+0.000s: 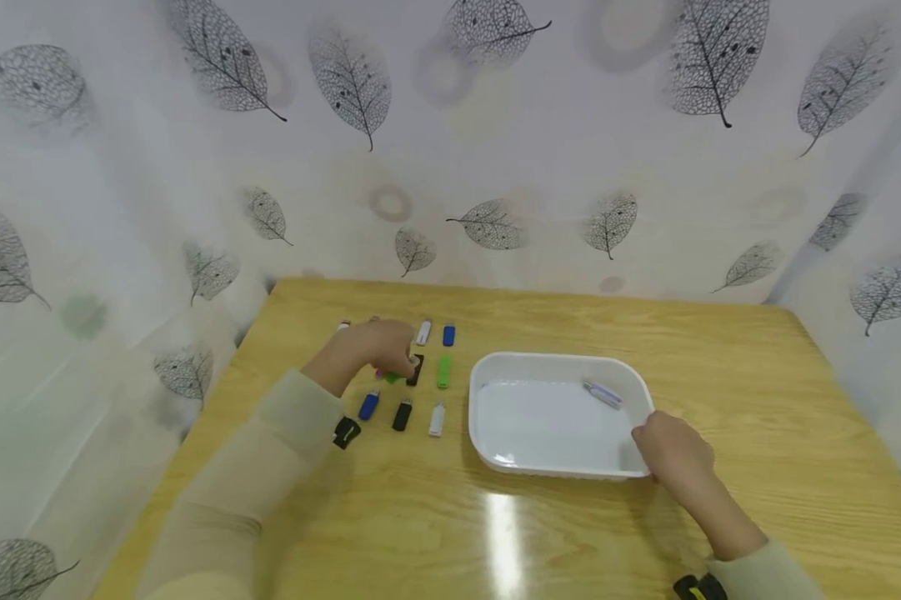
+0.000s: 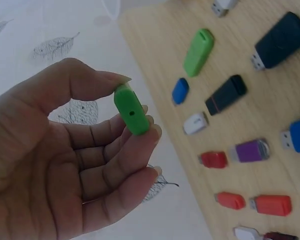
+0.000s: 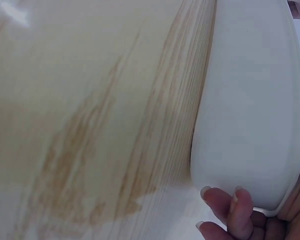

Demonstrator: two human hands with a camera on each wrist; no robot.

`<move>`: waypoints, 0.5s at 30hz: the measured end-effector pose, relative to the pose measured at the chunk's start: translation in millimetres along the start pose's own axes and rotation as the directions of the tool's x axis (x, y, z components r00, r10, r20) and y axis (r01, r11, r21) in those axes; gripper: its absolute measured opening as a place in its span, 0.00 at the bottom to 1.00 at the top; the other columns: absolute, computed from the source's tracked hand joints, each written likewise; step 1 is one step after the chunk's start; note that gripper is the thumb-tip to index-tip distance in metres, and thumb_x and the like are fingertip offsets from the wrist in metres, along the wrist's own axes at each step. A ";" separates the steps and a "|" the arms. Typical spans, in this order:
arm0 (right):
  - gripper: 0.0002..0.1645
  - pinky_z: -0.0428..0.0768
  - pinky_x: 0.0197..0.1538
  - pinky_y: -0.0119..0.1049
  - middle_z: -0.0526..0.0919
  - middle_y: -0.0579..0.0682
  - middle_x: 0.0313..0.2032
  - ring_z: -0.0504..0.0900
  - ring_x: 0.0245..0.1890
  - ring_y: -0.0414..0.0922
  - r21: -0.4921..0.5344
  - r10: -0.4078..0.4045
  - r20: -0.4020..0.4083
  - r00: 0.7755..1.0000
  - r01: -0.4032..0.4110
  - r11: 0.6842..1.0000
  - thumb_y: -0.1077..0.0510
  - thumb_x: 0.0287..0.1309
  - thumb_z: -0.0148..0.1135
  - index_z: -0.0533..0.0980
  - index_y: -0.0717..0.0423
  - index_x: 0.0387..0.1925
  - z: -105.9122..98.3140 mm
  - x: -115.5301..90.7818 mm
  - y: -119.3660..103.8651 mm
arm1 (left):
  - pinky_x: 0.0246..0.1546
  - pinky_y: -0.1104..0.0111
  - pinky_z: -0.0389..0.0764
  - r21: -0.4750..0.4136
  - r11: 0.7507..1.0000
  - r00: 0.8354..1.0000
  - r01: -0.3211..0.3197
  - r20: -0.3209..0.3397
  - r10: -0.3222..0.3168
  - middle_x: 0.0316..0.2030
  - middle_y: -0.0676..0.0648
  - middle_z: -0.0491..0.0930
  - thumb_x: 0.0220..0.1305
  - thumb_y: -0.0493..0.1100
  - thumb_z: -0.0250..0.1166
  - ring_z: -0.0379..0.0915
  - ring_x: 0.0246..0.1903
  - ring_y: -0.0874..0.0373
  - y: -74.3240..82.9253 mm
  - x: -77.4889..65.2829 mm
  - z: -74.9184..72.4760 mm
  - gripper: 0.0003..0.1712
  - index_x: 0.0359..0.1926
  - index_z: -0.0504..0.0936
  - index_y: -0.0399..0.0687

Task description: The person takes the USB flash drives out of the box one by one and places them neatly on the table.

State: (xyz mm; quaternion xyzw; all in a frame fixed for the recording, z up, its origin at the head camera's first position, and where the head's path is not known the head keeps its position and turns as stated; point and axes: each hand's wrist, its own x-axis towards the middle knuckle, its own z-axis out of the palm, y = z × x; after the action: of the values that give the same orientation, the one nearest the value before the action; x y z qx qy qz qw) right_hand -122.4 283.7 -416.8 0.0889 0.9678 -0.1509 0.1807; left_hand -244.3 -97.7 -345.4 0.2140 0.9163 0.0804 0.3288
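Note:
My left hand (image 1: 371,350) is over the group of flash drives left of the basin. In the left wrist view, its thumb and fingertips pinch a small green USB flash drive (image 2: 132,110). Below it lie drives in several colours, among them another green drive (image 2: 199,52), a black drive with a red line (image 2: 226,95), a purple drive (image 2: 251,151) and a red drive (image 2: 271,205). My right hand (image 1: 671,454) grips the near right corner of a white plastic basin (image 1: 558,472), with fingers (image 3: 240,210) curled under its rim. A slim purple-and-white item (image 1: 603,394) lies inside the basin.
The drives sit in loose rows on a wooden table (image 1: 570,542); a white drive (image 1: 437,419) and a black drive (image 1: 402,415) are in the nearest row. A leaf-patterned cloth (image 1: 450,150) hangs behind the table and along both sides.

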 end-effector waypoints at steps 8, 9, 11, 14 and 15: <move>0.19 0.68 0.17 0.35 0.74 0.51 0.13 0.73 0.14 0.45 0.010 0.004 0.025 1.000 -0.004 1.000 0.58 0.63 0.42 0.72 0.66 0.24 -4.2 -0.6 -0.8 | 0.17 0.72 0.60 -0.076 0.992 0.993 0.101 -0.048 -0.105 0.12 0.52 0.66 0.53 0.34 0.55 0.55 0.13 0.62 -26.6 -6.5 12.0 0.10 0.18 0.71 0.46; 0.19 0.68 0.17 0.34 0.74 0.51 0.13 0.73 0.13 0.45 0.010 0.002 0.026 1.000 -0.002 1.000 0.58 0.63 0.42 0.72 0.66 0.24 -3.8 -0.6 -0.9 | 0.17 0.72 0.61 -0.082 0.990 0.991 0.117 -0.049 -0.122 0.12 0.52 0.66 0.53 0.33 0.55 0.55 0.13 0.62 -30.6 -8.1 15.1 0.09 0.18 0.70 0.46; 0.18 0.68 0.17 0.34 0.74 0.51 0.13 0.72 0.13 0.45 0.008 -0.002 0.023 1.000 0.002 1.000 0.59 0.62 0.42 0.72 0.65 0.23 -3.3 -0.8 -1.2 | 0.17 0.72 0.62 -0.086 0.986 0.987 0.145 -0.050 -0.150 0.13 0.52 0.66 0.52 0.32 0.57 0.57 0.14 0.62 -38.8 -11.7 20.9 0.08 0.20 0.70 0.45; 0.19 0.68 0.17 0.34 0.74 0.51 0.13 0.73 0.13 0.45 0.002 -0.001 0.019 1.000 0.000 1.000 0.59 0.63 0.42 0.72 0.66 0.23 -2.7 -0.7 -1.2 | 0.17 0.73 0.61 -0.095 0.982 0.984 0.161 -0.058 -0.167 0.13 0.52 0.66 0.52 0.33 0.57 0.57 0.14 0.62 -52.7 -17.2 28.9 0.09 0.19 0.71 0.44; 0.18 0.68 0.17 0.34 0.74 0.51 0.13 0.73 0.13 0.45 0.002 0.001 0.018 1.000 -0.001 1.000 0.59 0.63 0.42 0.72 0.66 0.23 -2.7 -0.8 -1.4 | 0.16 0.73 0.61 -0.108 0.980 0.984 0.166 -0.055 -0.172 0.12 0.52 0.65 0.53 0.33 0.58 0.57 0.14 0.63 -57.6 -19.4 30.9 0.09 0.18 0.72 0.44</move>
State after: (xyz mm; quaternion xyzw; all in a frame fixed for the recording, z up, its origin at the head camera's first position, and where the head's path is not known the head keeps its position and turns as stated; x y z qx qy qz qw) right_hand -122.8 283.2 -413.7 0.0883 0.9660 -0.1525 0.1891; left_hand -230.7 -157.7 -374.8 0.1155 0.9359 0.1062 0.3155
